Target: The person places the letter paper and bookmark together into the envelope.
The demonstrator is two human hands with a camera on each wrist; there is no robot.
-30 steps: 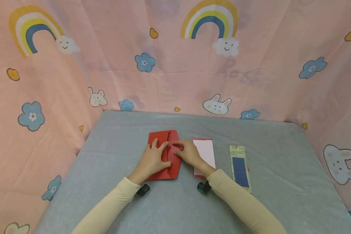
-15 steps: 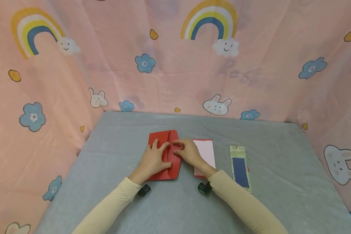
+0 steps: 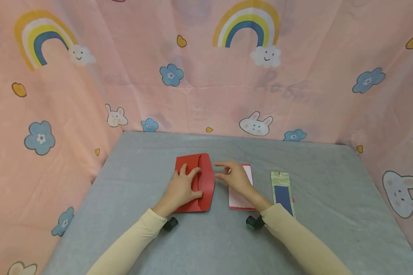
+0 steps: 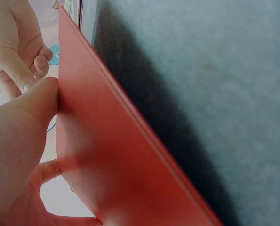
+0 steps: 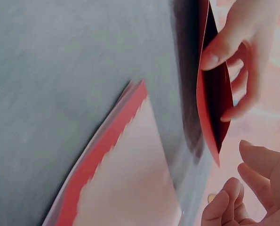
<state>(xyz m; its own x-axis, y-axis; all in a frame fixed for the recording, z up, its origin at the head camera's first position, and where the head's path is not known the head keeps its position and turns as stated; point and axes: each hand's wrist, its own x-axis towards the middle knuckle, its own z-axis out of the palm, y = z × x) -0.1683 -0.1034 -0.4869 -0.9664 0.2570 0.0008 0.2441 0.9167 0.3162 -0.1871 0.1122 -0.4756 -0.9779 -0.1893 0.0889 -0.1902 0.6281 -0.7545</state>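
A red envelope (image 3: 206,187) lies on the grey-covered table with its flap turned out to the right. My left hand (image 3: 180,189) rests on it with fingers spread, the thumb at the base of the flap. In the right wrist view, the left thumb and a finger sit at opposite edges of the parted envelope mouth (image 5: 217,94). Just right of the flap hovers my right hand (image 3: 236,177), thumb and forefinger extended apart and nothing between them. Partly under that hand in the head view lies a white card with red edges (image 3: 239,200); its near corner shows layered sheets.
Farther right lies a narrow green card with a dark blue panel (image 3: 283,196), its lower end hidden by my right sleeve (image 3: 296,233). Pink printed cloth (image 3: 199,95) hangs around the back and sides of the table (image 3: 206,248).
My right hand has drawn back to the right, off the flap, and now overlaps more of the white card. The left hand and envelope have stayed put.
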